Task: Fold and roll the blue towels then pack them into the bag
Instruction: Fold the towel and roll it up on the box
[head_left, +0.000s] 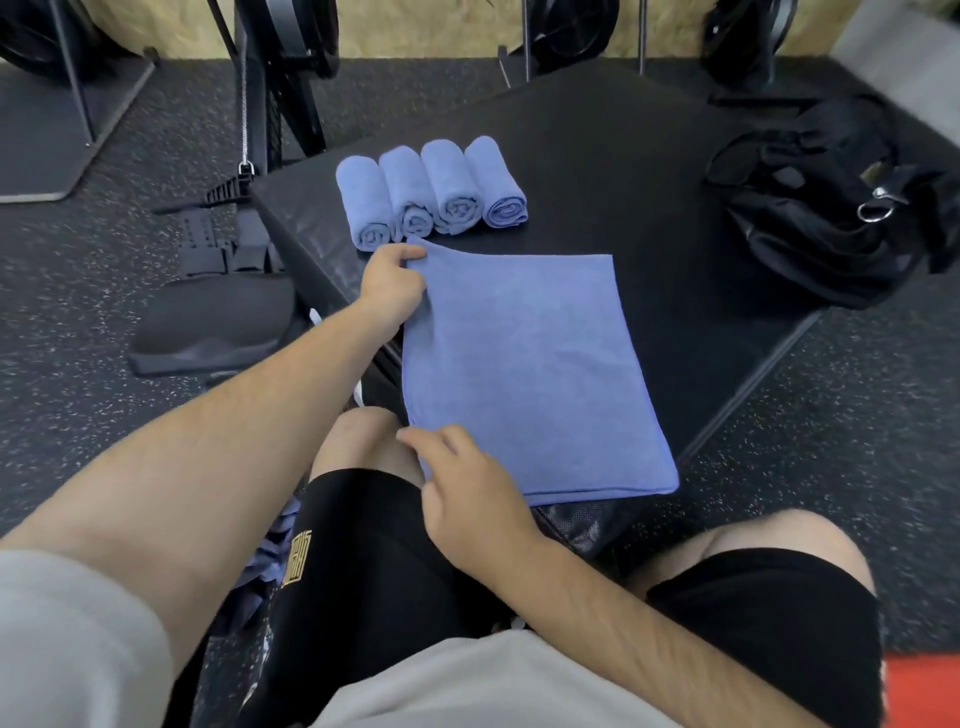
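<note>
At the lower middle of the frame, the right hand (462, 488) lies on the near-left corner of the flat towel (530, 374) — whether it pinches the edge or only presses it I cannot tell. Further up that same left edge, the left hand (392, 283) pinches the far-left corner, thumb on top. Both hands sit on one long side, so the towel stretches away to their right across the black platform (649, 171), its long axis running near to far. It looks soft, blue and already doubled. Beyond lie four rolled towels (431, 192) in a row — the bag (821, 208) sits at upper right, well apart from both hands.
</note>
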